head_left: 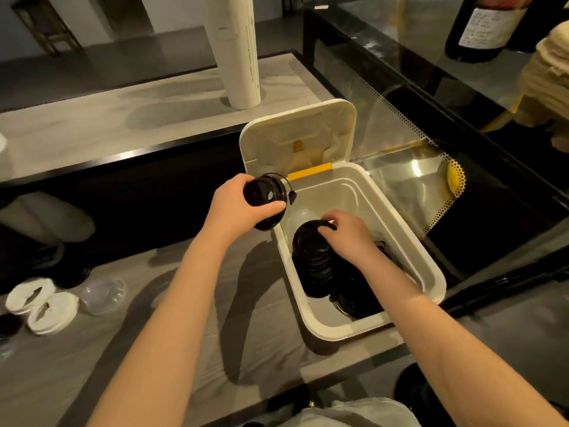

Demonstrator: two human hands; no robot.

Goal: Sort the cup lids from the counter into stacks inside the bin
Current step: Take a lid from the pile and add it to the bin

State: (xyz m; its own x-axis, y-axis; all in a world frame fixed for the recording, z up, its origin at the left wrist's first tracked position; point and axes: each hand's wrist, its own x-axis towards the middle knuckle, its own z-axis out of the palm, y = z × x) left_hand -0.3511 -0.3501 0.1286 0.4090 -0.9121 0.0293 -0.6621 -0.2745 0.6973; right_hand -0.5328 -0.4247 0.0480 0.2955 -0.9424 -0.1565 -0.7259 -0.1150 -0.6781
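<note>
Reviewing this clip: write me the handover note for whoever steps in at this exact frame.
Left hand: grips a few black lids beside the bin's left rim.
Right hand: inside the bin, fingers curled over the top of the black stack.
Done: black lids are stacked in the bin, with a second dark pile beside the stack.
Left: add the held lids; white lids and a clear lid lie on the counter.

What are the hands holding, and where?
The left hand grips a few black lids round their edges. The right hand pinches the top rim of the lid stack in the bin.
</note>
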